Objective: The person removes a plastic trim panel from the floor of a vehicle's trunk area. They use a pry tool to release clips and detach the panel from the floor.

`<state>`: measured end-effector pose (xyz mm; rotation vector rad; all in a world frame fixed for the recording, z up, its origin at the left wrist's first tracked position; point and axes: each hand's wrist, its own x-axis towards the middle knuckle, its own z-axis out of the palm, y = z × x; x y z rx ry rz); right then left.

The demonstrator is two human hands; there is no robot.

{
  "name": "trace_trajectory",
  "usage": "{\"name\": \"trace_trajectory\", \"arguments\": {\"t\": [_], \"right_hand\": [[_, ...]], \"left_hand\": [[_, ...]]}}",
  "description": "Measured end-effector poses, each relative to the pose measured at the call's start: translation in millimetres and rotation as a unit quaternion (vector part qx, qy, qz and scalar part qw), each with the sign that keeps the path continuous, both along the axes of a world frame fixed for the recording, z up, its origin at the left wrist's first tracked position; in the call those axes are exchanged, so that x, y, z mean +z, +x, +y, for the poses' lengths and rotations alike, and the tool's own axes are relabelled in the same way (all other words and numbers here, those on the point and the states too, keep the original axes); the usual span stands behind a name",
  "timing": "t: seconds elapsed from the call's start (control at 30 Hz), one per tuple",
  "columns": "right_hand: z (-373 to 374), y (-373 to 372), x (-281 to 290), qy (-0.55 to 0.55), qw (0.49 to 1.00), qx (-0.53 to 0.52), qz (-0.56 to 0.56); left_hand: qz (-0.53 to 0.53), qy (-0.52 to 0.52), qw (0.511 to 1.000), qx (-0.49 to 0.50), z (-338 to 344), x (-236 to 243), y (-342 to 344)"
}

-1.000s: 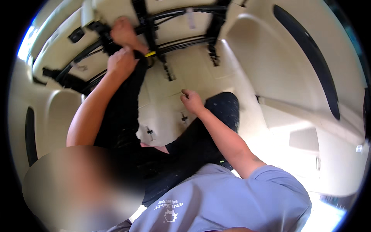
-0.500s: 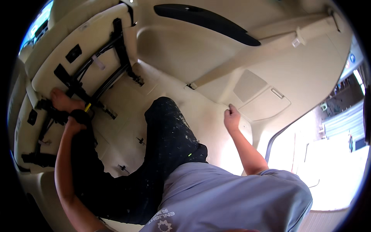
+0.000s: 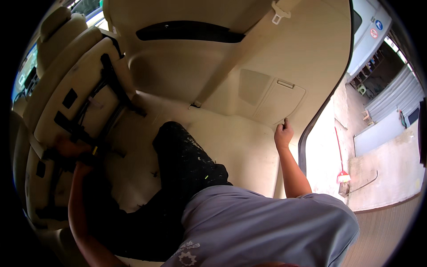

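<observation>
My left hand [image 3: 83, 169] rests at the bottom of my bent black trouser leg, beside my bare foot [image 3: 69, 147]. Shadow and dark cloth hide its fingers. The foot is against the back of a folded cream car seat [image 3: 49, 122], among its black metal rails [image 3: 111, 82]. A small yellow piece [image 3: 94, 150] shows close to the ankle. On the other side, my right hand [image 3: 283, 135] is closed, a dark tip poking up from it; what it holds, if anything, I cannot make out. It appears in front of the lower edge of a cream hatch cover [image 3: 284, 100].
The cream side wall bears a black trim strip [image 3: 191, 32] and a seat belt buckle tongue [image 3: 280, 12]. Cream floor [image 3: 240, 147] spreads around my knee. Past the dark door seal [image 3: 318, 115], a red broom [image 3: 342, 175] and corrugated sheeting [image 3: 396, 95] stand outside.
The view has turned right, showing more of the outside, and the cabin looks darker. My right hand now appears farther right, in front of the hatch cover's edge. My left hand stays by the foot.
</observation>
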<state>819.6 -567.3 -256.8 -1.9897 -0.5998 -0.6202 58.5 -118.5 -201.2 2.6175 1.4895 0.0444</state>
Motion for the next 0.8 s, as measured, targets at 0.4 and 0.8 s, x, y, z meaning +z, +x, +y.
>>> {"name": "trace_trajectory", "arguments": {"t": [0.4,0.8], "right_hand": [[-69,62,73,0.12,0.973,-0.188,0.056],[-108,76,99,0.282,0.922,-0.261,0.038]], "left_hand": [[-0.048,-0.096,0.992,0.073,5,25,8],[-0.061,-0.128,0.987,0.079,10,38,14]]}}
